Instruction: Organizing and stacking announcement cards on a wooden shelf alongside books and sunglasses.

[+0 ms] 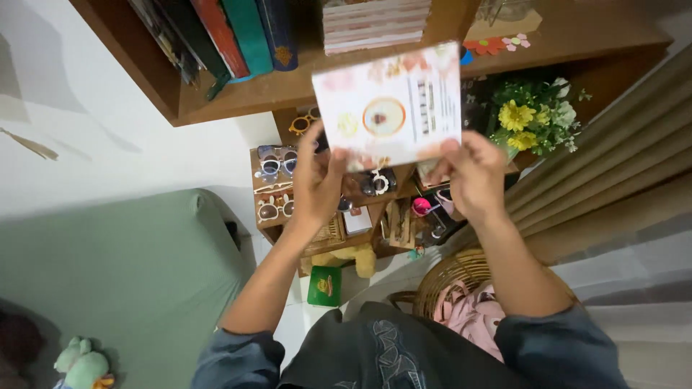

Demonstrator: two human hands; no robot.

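A thin white booklet (389, 104) with a pale floral cover and a round orange mark is raised in front of a brown wooden shelf (238, 97). My left hand (317, 180) grips its lower left corner. My right hand (472, 173) grips its lower right corner. Behind the booklet, a stack of similar thin books (375, 25) lies flat on the shelf. Upright books (238, 32) with red, teal and dark blue spines stand to the left of that stack.
Below the shelf a small wooden rack (277, 184) holds several sunglasses. A bunch of yellow flowers (533, 115) stands at the right. A wicker basket (443, 281) with pink cloth, a green tin (324, 286) and a green-covered bed (108, 274) lie below.
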